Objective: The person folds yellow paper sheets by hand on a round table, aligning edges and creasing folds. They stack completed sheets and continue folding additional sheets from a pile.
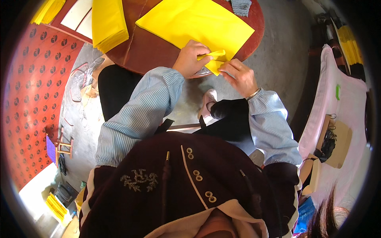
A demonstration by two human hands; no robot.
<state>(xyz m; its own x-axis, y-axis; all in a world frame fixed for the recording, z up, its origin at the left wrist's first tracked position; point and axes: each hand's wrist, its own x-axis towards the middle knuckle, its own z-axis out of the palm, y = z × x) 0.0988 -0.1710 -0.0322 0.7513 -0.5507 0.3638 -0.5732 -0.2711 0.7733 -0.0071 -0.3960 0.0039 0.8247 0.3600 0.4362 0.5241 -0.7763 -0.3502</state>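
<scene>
A stack of yellow sheets point(202, 20), paper or thin fabric, lies flat on a round reddish-brown table point(157, 56). At its near corner, by the table's edge, my left hand point(193, 58) pinches a small folded yellow piece point(215, 64) between thumb and fingers. My right hand point(239, 76) grips the same piece's lower right edge with thumb and fingertips. Whether this piece is a turned-up corner of the top sheet or separate, I cannot tell. Something clear and shiny lies partly under it at the table's rim.
A thick folded yellow stack point(110, 26) stands at the table's left side. Grey textured cloth point(240, 7) lies at the far right edge. To the right, a pink-covered surface point(345, 98) holds an opened cardboard box point(340, 142). A small wooden stool point(67, 147) stands on the floor at left.
</scene>
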